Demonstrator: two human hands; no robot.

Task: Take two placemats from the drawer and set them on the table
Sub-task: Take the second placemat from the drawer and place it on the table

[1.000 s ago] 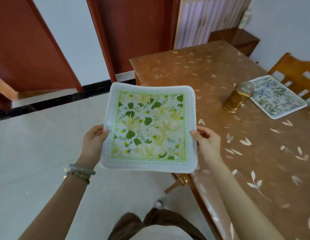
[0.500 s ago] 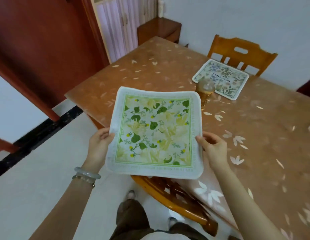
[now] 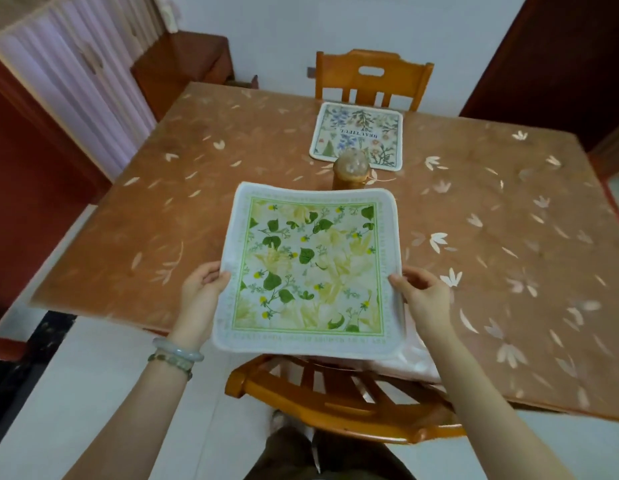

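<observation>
While we grip the green-leaf placemat by its side edges, our left hand curled on the left rim and our right hand pinching the right rim, it hangs nearly level over the near edge of the table, above the curved back of a wooden chair. It is a soft cloth square with rounded corners, a white border of faint lettering, a thin green frame, and green leaves, pale yellow flowers and small yellow buds inside. Our table wears a glossy brown cover printed with pale petals. Across it, before a second wooden chair, a floral placemat lies flat, with a gold-bodied jar at its near edge.
</observation>
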